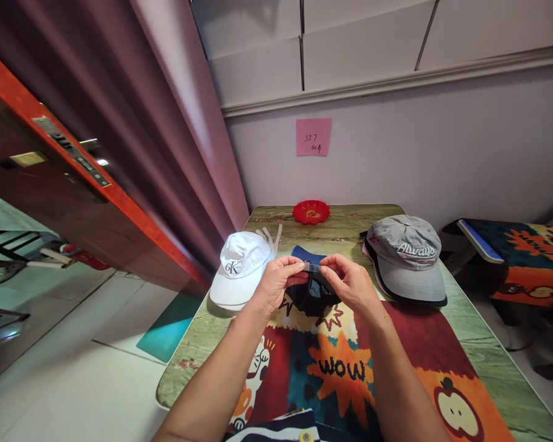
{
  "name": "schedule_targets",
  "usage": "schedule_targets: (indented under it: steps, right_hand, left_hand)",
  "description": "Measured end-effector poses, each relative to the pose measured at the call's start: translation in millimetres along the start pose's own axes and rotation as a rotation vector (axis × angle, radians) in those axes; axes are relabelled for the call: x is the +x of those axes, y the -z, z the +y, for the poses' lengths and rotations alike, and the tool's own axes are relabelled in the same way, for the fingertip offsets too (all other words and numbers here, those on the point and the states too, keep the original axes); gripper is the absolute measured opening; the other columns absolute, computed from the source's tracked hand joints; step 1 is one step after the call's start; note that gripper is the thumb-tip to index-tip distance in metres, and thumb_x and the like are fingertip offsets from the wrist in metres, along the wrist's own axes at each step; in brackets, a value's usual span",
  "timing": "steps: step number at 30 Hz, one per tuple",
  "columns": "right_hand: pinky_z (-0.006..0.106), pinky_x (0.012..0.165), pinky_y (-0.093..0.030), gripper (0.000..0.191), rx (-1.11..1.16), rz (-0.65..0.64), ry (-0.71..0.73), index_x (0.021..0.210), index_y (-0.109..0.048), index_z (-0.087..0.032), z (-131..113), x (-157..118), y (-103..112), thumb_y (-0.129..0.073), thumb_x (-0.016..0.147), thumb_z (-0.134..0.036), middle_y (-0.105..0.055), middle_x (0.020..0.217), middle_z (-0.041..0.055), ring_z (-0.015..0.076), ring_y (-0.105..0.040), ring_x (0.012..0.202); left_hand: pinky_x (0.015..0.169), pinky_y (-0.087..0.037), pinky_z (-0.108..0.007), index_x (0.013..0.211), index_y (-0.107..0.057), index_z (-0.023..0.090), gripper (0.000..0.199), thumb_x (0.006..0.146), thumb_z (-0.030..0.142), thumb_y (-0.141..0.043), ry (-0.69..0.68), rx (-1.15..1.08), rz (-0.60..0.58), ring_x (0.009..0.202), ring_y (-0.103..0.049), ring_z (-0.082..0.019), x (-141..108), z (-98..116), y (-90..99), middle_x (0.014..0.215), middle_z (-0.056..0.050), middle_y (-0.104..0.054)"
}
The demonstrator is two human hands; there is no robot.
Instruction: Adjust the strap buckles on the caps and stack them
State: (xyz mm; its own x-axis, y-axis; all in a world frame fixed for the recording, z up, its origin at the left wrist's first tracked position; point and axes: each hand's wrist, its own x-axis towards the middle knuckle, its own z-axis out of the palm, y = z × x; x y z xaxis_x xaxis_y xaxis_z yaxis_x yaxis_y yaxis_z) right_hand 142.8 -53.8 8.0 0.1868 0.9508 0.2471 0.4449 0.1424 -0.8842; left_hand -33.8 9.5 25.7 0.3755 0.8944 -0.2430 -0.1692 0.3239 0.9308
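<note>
A dark blue cap (314,298) rests on the table in front of me, its brim pointing away. My left hand (280,281) pinches one end of the strap (312,267) at the cap's back. From the other side, my right hand (351,283) grips the strap between thumb and fingers. Both hands are closed, and the fingers hide part of the fastening. Left of them sits a white cap (239,270) with "GK"-like lettering and loose pale straps behind it. To the right, a grey cap (405,245) marked "Always" lies on top of a black cap (435,301).
A red scalloped dish (311,212) stands at the back of the wood-patterned table (184,362). A colourful mat (345,368) covers the table's near part. A pink note (313,137) hangs on the wall. An open door (74,202) and a curtain (184,123) border the left side.
</note>
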Motion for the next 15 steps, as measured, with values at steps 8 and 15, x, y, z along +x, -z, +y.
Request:
schedule_targets:
  steps: [8, 15]
  right_hand:
    - [0.025, 0.055, -0.036, 0.023, -0.015, -0.046, -0.012, 0.081, -0.069, -0.02, 11.0, 3.8, 3.5, -0.057, 0.087, -0.038, -0.064, 0.067, -0.0013, 0.0135, -0.05, 0.058]
    - [0.025, 0.054, -0.033, 0.021, -0.066, -0.036, -0.015, 0.075, -0.068, -0.02, 5.1, 3.9, -1.0, -0.057, 0.085, -0.035, -0.065, 0.065, -0.0017, 0.0119, -0.047, 0.054]
  left_hand:
    - [0.068, -0.056, -0.025, 0.079, -0.066, 0.014, 0.031, 0.064, 0.031, -0.087, 0.028, 0.036, -0.067, 0.066, -0.068, -0.013, -2.4, 1.4, -0.9, 0.075, -0.003, -0.07]
    - [0.07, -0.057, -0.026, 0.083, -0.068, 0.013, 0.034, 0.065, 0.034, -0.088, 0.025, 0.063, -0.093, 0.07, -0.069, -0.015, -0.5, -6.0, -1.7, 0.079, -0.006, -0.072]
